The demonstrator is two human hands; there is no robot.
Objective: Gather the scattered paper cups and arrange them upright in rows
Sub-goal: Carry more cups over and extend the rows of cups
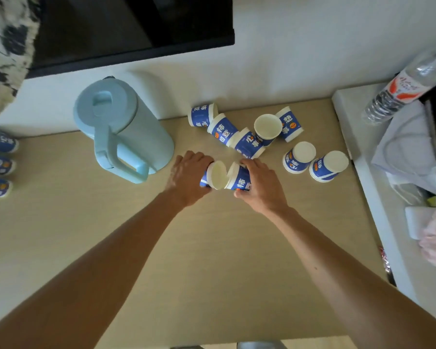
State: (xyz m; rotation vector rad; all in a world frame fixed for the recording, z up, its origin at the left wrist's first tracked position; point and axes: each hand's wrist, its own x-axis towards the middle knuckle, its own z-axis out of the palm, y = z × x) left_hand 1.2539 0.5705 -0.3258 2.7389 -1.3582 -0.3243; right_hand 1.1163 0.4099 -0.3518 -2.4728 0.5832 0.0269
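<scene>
Blue-and-white paper cups lie scattered on the tan table (212, 248). My left hand (186, 177) grips one cup (215, 175) tilted on its side, its open mouth facing right. My right hand (261, 187) holds another cup (239, 178) right beside it, rims nearly touching. Behind my hands lies a cluster of several cups (223, 129), one with its mouth up (267, 128). Two cups (300, 157) (329, 166) stand upside down at the right. Three cups (0, 163) stand in a column at the far left edge.
A light blue kettle (121, 127) stands left of my hands. A dark screen (136, 28) hangs on the wall behind. At the right, a white shelf (378, 197) carries a water bottle (403, 86), plastic bags and clutter.
</scene>
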